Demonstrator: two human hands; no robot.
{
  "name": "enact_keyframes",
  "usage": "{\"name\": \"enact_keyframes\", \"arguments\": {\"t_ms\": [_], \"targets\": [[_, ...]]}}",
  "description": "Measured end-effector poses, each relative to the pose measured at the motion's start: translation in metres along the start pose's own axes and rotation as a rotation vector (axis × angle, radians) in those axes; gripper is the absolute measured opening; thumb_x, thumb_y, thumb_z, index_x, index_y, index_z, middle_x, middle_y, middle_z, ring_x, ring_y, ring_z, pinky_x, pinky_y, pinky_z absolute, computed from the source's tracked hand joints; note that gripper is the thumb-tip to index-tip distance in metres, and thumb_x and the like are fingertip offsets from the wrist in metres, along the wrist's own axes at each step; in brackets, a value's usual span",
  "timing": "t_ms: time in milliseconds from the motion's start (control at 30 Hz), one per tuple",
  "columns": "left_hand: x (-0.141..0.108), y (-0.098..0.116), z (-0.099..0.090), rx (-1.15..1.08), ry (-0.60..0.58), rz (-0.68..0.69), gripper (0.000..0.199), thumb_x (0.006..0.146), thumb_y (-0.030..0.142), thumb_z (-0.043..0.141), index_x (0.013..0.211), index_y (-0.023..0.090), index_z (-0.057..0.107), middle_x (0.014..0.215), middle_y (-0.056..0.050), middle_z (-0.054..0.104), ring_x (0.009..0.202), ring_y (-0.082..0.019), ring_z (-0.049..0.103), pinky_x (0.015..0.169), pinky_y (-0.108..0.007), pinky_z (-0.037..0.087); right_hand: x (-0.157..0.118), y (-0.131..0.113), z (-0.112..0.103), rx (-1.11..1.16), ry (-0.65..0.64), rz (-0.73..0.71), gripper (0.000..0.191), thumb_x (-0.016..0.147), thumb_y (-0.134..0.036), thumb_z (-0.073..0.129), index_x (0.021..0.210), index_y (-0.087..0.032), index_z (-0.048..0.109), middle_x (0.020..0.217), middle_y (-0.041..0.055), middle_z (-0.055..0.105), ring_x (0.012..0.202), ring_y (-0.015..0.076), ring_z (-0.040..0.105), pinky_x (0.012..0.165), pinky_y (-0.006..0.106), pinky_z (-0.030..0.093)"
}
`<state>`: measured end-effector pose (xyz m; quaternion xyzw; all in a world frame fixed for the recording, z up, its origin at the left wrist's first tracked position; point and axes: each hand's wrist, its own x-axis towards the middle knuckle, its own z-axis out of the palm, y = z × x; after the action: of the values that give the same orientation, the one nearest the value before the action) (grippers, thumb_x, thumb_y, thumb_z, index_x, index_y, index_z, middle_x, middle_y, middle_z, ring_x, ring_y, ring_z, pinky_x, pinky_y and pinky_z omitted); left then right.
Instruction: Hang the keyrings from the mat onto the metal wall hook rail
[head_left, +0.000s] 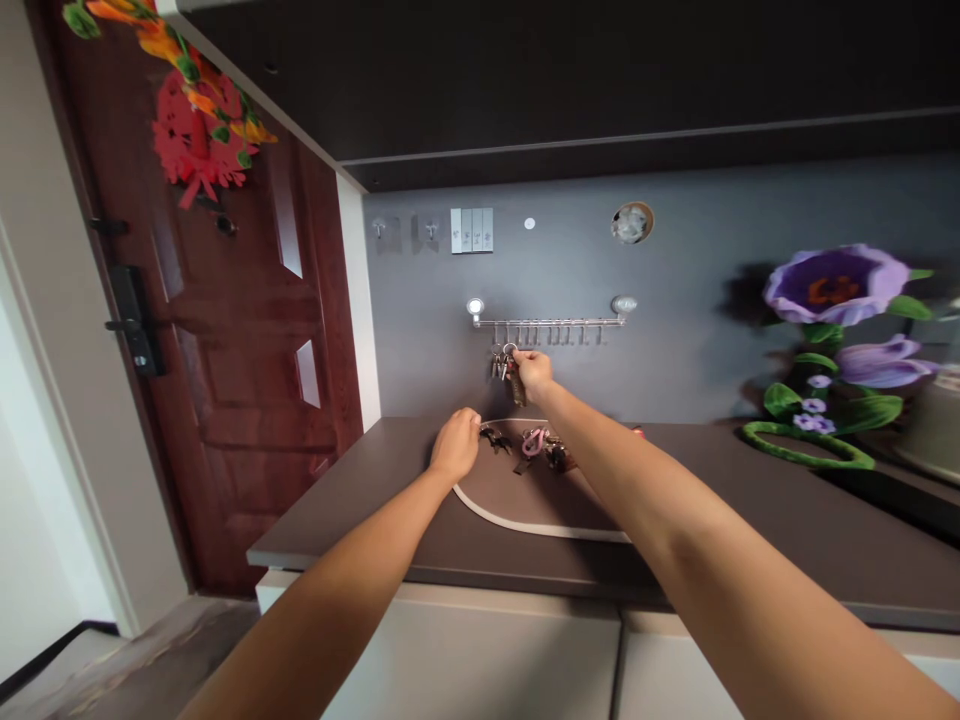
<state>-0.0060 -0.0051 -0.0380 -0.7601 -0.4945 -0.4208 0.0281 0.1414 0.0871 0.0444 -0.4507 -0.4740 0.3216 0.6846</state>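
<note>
My right hand [535, 372] is raised to a clear hook rail [551, 323] on the grey back wall, its fingers pinched on a bunch of keys [517, 385] with a metal ring and a dark, flat hanging piece. Other small keys [495, 365] hang beside it under the left hooks; whether they belong to the same bunch I cannot tell. Low at the left edge of a brown tray with a pale rim [517, 526], my left hand [456, 445] has its fingers curled. What they grip is hidden. Black keys [495, 438] lie right beside those fingers.
On the tray also lie a pink strap [534, 441] and more keys [556, 455], partly behind my right forearm. Purple craft flowers [836, 290] stand on the right of the counter [360, 500]. A dark cabinet [585, 80] overhangs above; a red-brown door [247, 400] is left.
</note>
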Motion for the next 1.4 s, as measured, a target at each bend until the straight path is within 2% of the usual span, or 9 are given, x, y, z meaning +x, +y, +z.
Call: {"name": "enact_keyframes", "arguments": {"t_ms": [233,367,433,567,700,867,1033,1267,1400], "targets": [[0.001,-0.003,0.004,-0.034,-0.049,-0.034,0.018,0.084,0.019,0.035,0.083,0.016,0.053,0.089,-0.008,0.058,0.086,-0.017,0.053,0.078,-0.03,0.039,-0.012,0.004,-0.012,-0.155,0.03,0.027,0.013,0.076,-0.027,0.05,0.075,-0.016,0.056,0.057,-0.0021,0.057,0.048,0.008,0.051,0.054,0.021,0.045],[0.004,-0.002,0.002,-0.036,-0.125,-0.056,0.014,0.08,0.016,0.042,0.088,0.015,0.054,0.09,-0.007,0.059,0.087,-0.016,0.054,0.079,-0.029,0.04,-0.025,0.002,-0.022,-0.206,0.036,0.036,0.015,0.074,-0.026,0.049,0.081,-0.016,0.057,0.071,0.0011,0.062,0.06,0.0099,0.055,0.064,0.023,0.045],[0.009,-0.001,0.001,-0.016,-0.176,-0.068,0.017,0.078,0.015,0.046,0.094,0.015,0.054,0.092,-0.007,0.06,0.088,-0.016,0.054,0.079,-0.027,0.04,-0.034,0.001,-0.028,-0.223,0.036,0.036,0.017,0.072,-0.024,0.05,0.085,-0.016,0.057,0.078,0.0029,0.063,0.067,0.0108,0.057,0.068,0.023,0.045],[0.023,0.005,-0.004,0.061,-0.299,-0.026,0.026,0.075,0.013,0.05,0.101,0.015,0.055,0.098,-0.007,0.061,0.089,-0.016,0.056,0.079,-0.025,0.041,-0.056,0.0,-0.038,-0.31,-0.046,0.01,0.022,0.069,-0.019,0.051,0.09,-0.015,0.057,0.086,0.0044,0.063,0.074,0.012,0.058,0.073,0.024,0.044],[0.037,0.014,-0.004,0.115,-0.416,0.039,0.022,0.075,0.014,0.051,0.095,0.015,0.061,0.094,-0.007,0.064,0.087,-0.018,0.057,0.078,-0.027,0.041,-0.08,0.002,-0.051,-0.436,-0.138,-0.069,0.021,0.071,-0.018,0.049,0.089,-0.015,0.059,0.091,0.0049,0.064,0.079,0.0127,0.058,0.076,0.025,0.043],[0.046,0.015,0.01,0.08,-0.367,0.046,0.022,0.077,0.017,0.05,0.093,0.017,0.064,0.096,-0.006,0.065,0.09,-0.016,0.057,0.081,-0.025,0.04,-0.097,0.006,-0.07,-0.676,-0.242,-0.199,0.022,0.075,-0.016,0.045,0.092,-0.015,0.06,0.088,0.0054,0.065,0.076,0.0132,0.059,0.074,0.024,0.044],[0.042,0.002,0.018,0.113,-0.365,0.11,0.024,0.081,0.022,0.044,0.093,0.019,0.065,0.096,-0.006,0.066,0.091,-0.016,0.056,0.083,-0.026,0.039,-0.096,0.01,-0.077,-0.956,-0.383,-0.421,0.024,0.077,-0.012,0.044,0.093,-0.012,0.061,0.095,0.0101,0.064,0.09,0.016,0.058,0.082,0.025,0.04],[0.037,-0.007,0.016,0.119,-0.338,0.167,0.023,0.082,0.025,0.045,0.094,0.026,0.064,0.103,-0.002,0.063,0.098,-0.018,0.049,0.089,-0.03,0.032,-0.091,0.014,-0.073,-1.018,-0.43,-0.4,0.025,0.076,-0.011,0.045,0.094,-0.013,0.062,0.097,0.0101,0.064,0.092,0.0172,0.058,0.082,0.024,0.039],[0.038,-0.005,0.016,0.116,-0.363,0.153,0.018,0.079,0.025,0.049,0.083,0.027,0.067,0.095,-0.002,0.065,0.095,-0.019,0.049,0.087,-0.031,0.03,-0.09,0.017,-0.071,-1.034,-0.424,-0.404,0.025,0.076,-0.011,0.045,0.094,-0.015,0.062,0.097,0.0094,0.064,0.092,0.0173,0.057,0.081,0.024,0.039]]}}
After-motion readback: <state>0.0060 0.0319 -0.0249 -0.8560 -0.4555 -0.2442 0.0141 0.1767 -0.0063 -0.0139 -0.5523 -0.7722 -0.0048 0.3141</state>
